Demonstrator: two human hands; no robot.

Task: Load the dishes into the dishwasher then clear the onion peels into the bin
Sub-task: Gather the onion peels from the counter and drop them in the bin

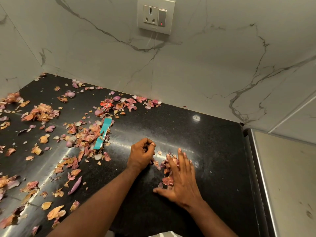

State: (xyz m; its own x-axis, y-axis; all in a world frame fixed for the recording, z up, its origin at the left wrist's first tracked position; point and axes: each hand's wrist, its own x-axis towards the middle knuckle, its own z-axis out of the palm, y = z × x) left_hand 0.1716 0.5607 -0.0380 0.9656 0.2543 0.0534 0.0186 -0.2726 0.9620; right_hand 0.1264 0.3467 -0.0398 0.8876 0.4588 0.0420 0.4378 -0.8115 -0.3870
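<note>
On the black tabletop (pixel 196 137), our flat, spread right hand (pixel 179 182) presses a small peel pile (pixel 166 165); our left hand (pixel 142 155), curled, holds nothing visible. Onion peels (pixel 41 112) litter nine o'clock.

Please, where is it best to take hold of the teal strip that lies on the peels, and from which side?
Probably the teal strip is best pinched at its upper end, near the wall: that end looks lifted over the onion peels and free. Its lower end lies among peels. Come from the right, over the bare black counter, where the left hand is nearest.
</note>
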